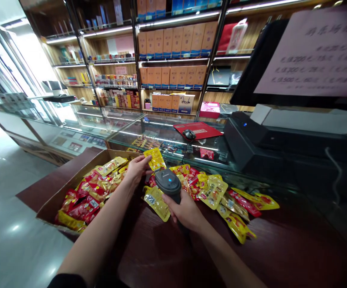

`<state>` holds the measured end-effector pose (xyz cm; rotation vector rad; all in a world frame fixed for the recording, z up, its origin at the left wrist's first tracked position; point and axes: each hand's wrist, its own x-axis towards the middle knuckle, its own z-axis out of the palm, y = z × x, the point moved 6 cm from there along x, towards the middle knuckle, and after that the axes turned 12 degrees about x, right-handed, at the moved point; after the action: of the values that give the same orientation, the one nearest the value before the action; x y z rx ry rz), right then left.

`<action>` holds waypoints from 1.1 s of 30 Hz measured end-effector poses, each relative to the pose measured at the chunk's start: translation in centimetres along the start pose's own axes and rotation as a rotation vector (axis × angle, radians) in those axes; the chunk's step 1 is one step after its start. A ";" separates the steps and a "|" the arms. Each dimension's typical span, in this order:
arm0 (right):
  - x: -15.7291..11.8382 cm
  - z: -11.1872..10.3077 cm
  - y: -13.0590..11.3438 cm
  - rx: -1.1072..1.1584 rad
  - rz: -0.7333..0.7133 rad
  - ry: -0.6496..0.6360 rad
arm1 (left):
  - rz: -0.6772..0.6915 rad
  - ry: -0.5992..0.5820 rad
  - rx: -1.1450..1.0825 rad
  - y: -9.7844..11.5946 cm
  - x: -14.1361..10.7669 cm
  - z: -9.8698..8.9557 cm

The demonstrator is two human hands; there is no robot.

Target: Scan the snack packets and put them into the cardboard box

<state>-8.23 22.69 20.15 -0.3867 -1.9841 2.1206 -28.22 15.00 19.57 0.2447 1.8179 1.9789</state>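
Note:
My left hand (pixel 138 171) pinches a yellow snack packet (pixel 154 159) by its left edge, holding it up near the box's right side. In my right hand (pixel 186 210) is a dark grey barcode scanner (pixel 168 181) with a small blue light on top, its head pointing toward that packet. Below the scanner a pale yellow packet (pixel 158 203) lies on the dark red-brown table. To the right spreads a loose heap of red and yellow snack packets (pixel 214 191). On the left stands an open cardboard box (pixel 49 204) filled with similar packets.
Behind the packets runs a glass display counter (pixel 125 124), bearing a red mouse pad (pixel 211 129) and a black mouse (pixel 189 135). A black terminal (pixel 251 148) with a handwritten paper (pixel 314 56) rises at the right. Shelves of orange boxes (pixel 173 78) line the back wall.

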 end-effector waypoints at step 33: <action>-1.2 0.3 -1.3 0.027 0.007 -0.023 | 0.614 0.629 0.579 11.7 -8.5 -15.8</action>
<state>-7.22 22.12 21.56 -0.3675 -1.9669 2.1634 -29.56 -3.41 30.52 0.4299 3.0146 1.9735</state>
